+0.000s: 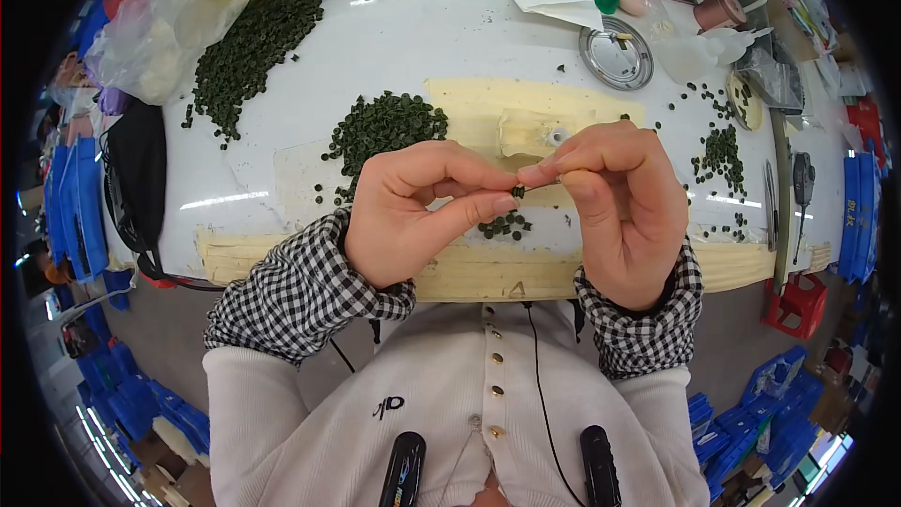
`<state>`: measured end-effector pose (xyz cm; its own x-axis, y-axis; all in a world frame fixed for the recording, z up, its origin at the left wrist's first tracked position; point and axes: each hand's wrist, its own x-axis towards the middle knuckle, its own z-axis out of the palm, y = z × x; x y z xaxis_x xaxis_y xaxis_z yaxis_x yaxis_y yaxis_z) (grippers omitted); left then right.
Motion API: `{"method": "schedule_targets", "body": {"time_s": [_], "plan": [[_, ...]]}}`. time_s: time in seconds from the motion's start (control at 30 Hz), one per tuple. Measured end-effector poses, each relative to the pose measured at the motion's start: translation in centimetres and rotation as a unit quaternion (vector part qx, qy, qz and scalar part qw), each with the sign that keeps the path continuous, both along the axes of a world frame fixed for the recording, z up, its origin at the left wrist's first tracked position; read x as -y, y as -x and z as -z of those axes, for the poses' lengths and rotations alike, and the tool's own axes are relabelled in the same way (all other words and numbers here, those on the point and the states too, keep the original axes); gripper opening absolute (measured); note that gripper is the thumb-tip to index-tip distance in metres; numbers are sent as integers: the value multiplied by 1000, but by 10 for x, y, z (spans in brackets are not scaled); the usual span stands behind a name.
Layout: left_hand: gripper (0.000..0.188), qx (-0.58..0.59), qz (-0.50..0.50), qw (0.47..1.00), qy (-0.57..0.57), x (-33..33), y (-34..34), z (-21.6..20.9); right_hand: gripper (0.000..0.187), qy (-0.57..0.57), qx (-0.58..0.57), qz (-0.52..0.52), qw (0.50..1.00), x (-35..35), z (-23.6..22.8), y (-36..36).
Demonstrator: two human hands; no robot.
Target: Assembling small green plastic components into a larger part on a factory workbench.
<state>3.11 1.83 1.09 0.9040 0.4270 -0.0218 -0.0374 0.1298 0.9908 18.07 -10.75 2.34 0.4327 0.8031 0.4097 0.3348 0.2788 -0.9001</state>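
Note:
My left hand [413,202] is closed in a pinch, thumb and forefinger on a small dark green round piece [518,192]. From the other side my right hand [633,202] meets it, fingers bent and pressed together; whatever its fingertips grip is too small to make out. Both hands are raised over the near part of the white table [375,38]. Just below the fingertips lies a small group of green pieces [507,225]. A larger heap of them [385,136] sits beyond my left hand. Past my right fingers is a pale taped block [530,134] with a small white ring.
A big green heap [272,33] spreads at the far left beside plastic bags [150,38]. Scattered pieces [721,155] lie at right, near tweezers [771,207]. A round metal dish [624,61] stands far right. Yellowish tape [282,261] covers the front edge; a red stool [798,305] stands beyond.

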Motion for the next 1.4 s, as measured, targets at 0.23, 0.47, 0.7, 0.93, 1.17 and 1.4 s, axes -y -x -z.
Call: {"method": "schedule_targets", "body": {"time_s": [0.23, 0.47, 0.7, 0.93, 1.17, 1.4], "plan": [[15, -10, -3, 1000, -11, 0, 1, -2, 9, -9, 73, 126, 989, -1, 0, -8], [15, 0, -9, 1000, 3, 1, -1, 0, 13, 64, 309, 172, 933, -8, 7, -16], [17, 48, -37, 998, -21, -3, 0, -1, 26, 68, 236, 138, 959, 12, -2, -3], [18, 58, -43, 997, -33, -3, 1, 3, 30, 91, 19, -9, 996, 16, 7, 22], [19, 32, -30, 990, -132, -6, 1, 2, 32, 106, 93, -15, 990, 17, 8, 17], [20, 18, -25, 977, -211, -8, 0, 2, 35, 96, 169, 6, 981, 15, 12, 17]]}}
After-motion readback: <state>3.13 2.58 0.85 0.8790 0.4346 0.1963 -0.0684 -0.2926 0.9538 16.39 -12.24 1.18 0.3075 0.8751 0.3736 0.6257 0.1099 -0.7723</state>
